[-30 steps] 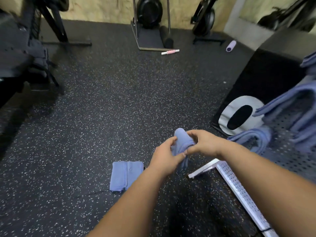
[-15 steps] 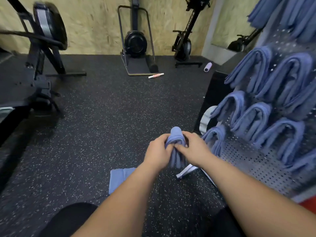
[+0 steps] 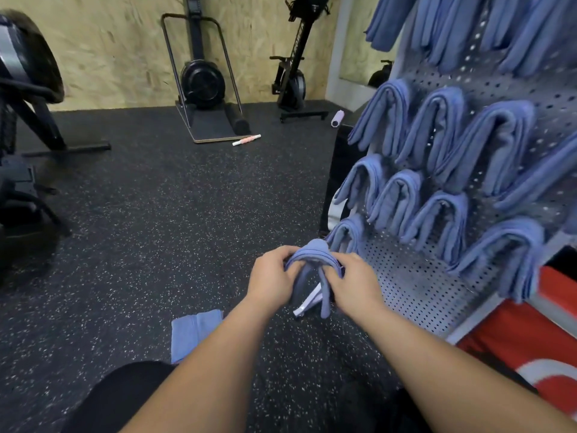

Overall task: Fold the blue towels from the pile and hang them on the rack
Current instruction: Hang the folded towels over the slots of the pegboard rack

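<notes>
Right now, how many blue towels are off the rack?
2: a blue towel gripped by the left hand and right hand; a folded towel on the floor. Others may be hidden.

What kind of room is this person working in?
Most likely a gym: exercise machines by the far wall, a speckled rubber floor, a foam roller, and a perforated rack hung with folded blue towels.
</notes>
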